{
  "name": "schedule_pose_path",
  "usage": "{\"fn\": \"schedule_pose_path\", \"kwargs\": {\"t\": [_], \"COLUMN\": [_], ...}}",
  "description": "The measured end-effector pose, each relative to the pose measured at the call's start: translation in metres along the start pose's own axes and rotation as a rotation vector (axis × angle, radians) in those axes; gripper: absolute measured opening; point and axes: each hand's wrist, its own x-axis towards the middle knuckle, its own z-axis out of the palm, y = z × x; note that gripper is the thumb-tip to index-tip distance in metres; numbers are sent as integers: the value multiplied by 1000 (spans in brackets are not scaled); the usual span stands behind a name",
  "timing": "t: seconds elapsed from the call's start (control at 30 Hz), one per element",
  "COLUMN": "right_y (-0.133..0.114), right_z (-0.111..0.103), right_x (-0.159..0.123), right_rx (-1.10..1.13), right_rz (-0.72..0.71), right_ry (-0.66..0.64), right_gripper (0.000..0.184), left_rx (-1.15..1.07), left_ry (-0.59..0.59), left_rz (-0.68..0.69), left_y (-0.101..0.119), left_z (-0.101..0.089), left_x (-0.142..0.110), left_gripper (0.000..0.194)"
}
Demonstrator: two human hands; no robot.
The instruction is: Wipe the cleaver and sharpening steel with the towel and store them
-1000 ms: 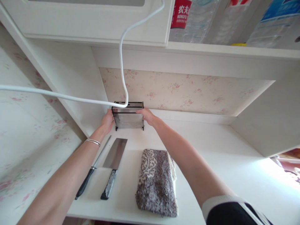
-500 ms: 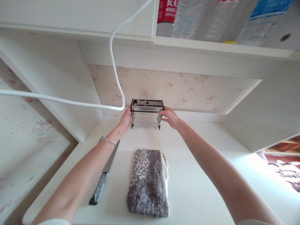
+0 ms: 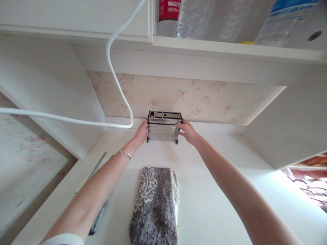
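Observation:
A steel and black knife holder (image 3: 165, 131), with slots in its top and a see-through front, stands against the back of the white counter. My left hand (image 3: 141, 133) grips its left side, and my right hand (image 3: 188, 132) grips its right side with the fingers partly on the front. No knife shows in its slots. Under my left forearm lie a cleaver (image 3: 98, 219), its dark handle partly showing, and a sharpening steel (image 3: 98, 164), of which only the thin rod shows. A folded grey-brown towel (image 3: 155, 207) with a cream pattern lies in front of the holder.
A white cable (image 3: 112, 73) hangs across the upper left, close to the camera. Overhead is a cabinet shelf (image 3: 230, 46) with plastic water bottles (image 3: 195, 18). White side panels (image 3: 286, 119) close off the counter (image 3: 204, 197) left and right; flowered wallpaper (image 3: 178, 95) covers the back.
Both hands have moved the knife holder to the right along the back of the counter, away from the left panel. My left forearm now covers more of the cleaver. The camera view has shifted too.

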Motion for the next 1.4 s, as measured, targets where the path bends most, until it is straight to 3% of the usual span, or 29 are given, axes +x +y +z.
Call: {"fn": "schedule_pose_path", "kwargs": {"t": [0.2, 0.33, 0.43, 0.53, 0.7, 0.77, 0.87, 0.93, 1.03, 1.2, 1.27, 1.33, 1.4], "right_y": [5, 18, 33, 50, 77, 86, 94, 94, 88, 74, 76, 88, 109], "right_z": [-4, -5, 3, 19, 49, 58, 64, 65, 65, 60, 57, 53, 50], "right_x": [-4, -25, -62, -113, -189, -206, -218, -219, -217, -221, -229, -238, -247], "right_rx": [-27, -115, -150, -191, -248, -263, -353, -447, -545, -701, -790, -903, -1050], "right_rz": [-6, -14, -19, -38, -35, -25, -31, -67, -148, -313, -372, -458, -632], "right_ry": [46, 165, 118, -34, -275, -315, -337, -355, -426, -565, -608, -677, -723], "right_gripper": [52, 60, 48, 37, 24, 18, 20, 22, 21, 23, 35, 60, 77], "left_rx": [10, 57, 82, 148, 454, 442, 479, 595, 887, 1284, 1333, 1386, 1442], "left_ry": [53, 163, 188, 201, 214, 248, 395, 465, 467, 390, 351, 330, 326], "left_rz": [-21, -28, 4, -4, -107, -154, -183, -220, -258, -62, -47, -60, -87], "left_y": [0, 1, 1, -3, -16, -21, -27, -31, -38, -56, -63, -70, -75], "left_z": [-11, -25, -40, -53, -75, -90, -120, -140, -157, -155, -151, -150, -151], "left_x": [1, -22, -69, -139, -254, -286, -317, -328, -334, -327, -323, -317, -311], "left_gripper": [42, 40, 35, 35, 28, 26, 32, 38, 42, 43, 46, 47, 48]}}
